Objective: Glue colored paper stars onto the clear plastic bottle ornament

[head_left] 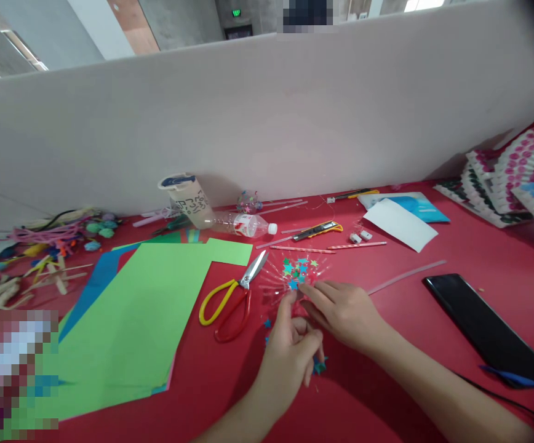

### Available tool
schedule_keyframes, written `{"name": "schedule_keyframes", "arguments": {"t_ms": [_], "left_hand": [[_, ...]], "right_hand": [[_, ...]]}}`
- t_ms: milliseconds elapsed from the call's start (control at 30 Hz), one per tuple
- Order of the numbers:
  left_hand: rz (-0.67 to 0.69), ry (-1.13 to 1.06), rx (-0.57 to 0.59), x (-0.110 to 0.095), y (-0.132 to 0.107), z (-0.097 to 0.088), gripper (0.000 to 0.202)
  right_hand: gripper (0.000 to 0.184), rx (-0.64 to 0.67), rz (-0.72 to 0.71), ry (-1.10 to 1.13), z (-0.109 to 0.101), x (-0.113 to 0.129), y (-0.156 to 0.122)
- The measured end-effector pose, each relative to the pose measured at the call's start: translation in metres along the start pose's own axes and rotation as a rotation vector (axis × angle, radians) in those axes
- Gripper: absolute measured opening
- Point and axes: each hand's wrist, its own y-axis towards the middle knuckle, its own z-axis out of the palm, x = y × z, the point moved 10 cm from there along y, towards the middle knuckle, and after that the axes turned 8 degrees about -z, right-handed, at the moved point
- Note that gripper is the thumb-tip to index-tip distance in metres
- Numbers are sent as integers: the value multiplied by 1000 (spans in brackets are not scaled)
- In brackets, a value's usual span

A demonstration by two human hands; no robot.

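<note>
so, left hand (290,354): fingers curled in, one fingertip up against the star heap (297,272); whether it pinches anything, cannot tell
right hand (346,311): low and flat, fingers together, tips on the heap's near edge; no pinch can be made out
star heap: on the red table (221,394), just beyond both hands
counts: one scissors (232,299), one phone (488,329), one bottle (242,224); stars too small to count
room: scissors just left of the left hand, green paper (142,320) past them; bare red table between right hand and phone

Two hands (290,355) (346,311), one scissors (247,280), one phone (483,326)
</note>
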Motion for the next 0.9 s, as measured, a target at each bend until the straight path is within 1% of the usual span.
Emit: {"name": "schedule_keyframes", "arguments": {"t_ms": [167,267,500,633,733,800,900], "left_hand": [[15,10,-10,-2,0,-3,52],[18,34,-22,-3,1,-5,47],[7,57,-26,-4,3,-6,47],[3,55,-11,-3,2,-3,47],[7,49,-6,-4,1,-3,49],[9,51,-8,-5,1,-3,51],[13,52,3,-5,1,-3,50]], "right_hand": [[18,-28,-31,-34,-1,2,-2],[17,-30,-31,-21,0,1,-4],[18,-20,-33,37,1,1,-5],[20,-24,-13,49,2,1,-5],[16,-23,13,61,4,-1,-5],[14,-26,44,67,3,-5,-4],[16,-48,112,72,-1,-12,-3]]}}
